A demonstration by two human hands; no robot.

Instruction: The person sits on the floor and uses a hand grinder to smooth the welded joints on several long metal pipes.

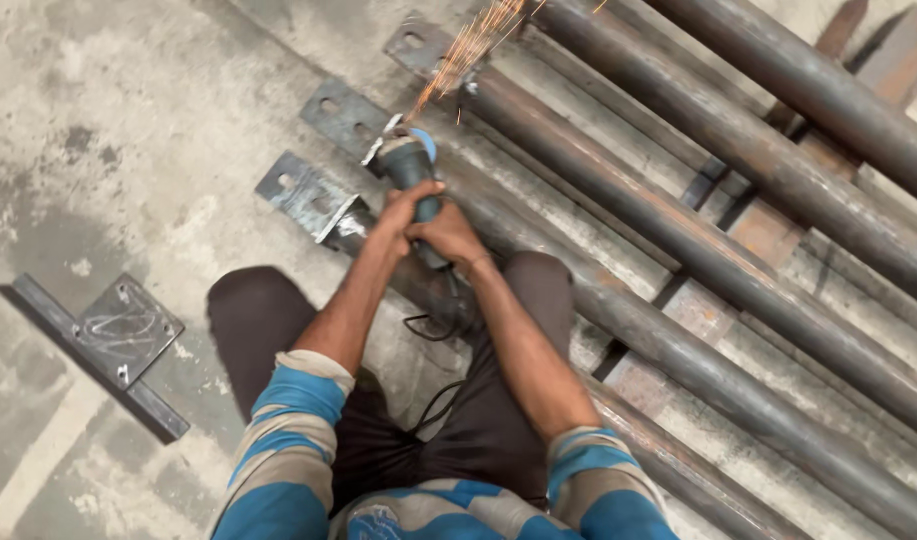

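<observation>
Far left of the frame there's a loose steel base plate [126,328] lying on a flat bar [38,310] on the concrete floor [128,120]. Moving right, my left hand [398,212] and my right hand [448,235] are both wrapped tight around the body of the angle grinder [410,165], just left of centre. Its disc end sits against the drilled plate [343,117] welded on a pipe end, and sparks [468,45] shoot toward the top middle. The right half is all rusty steel pipes [698,240] lying side by side, running diagonally to the lower right.
</observation>
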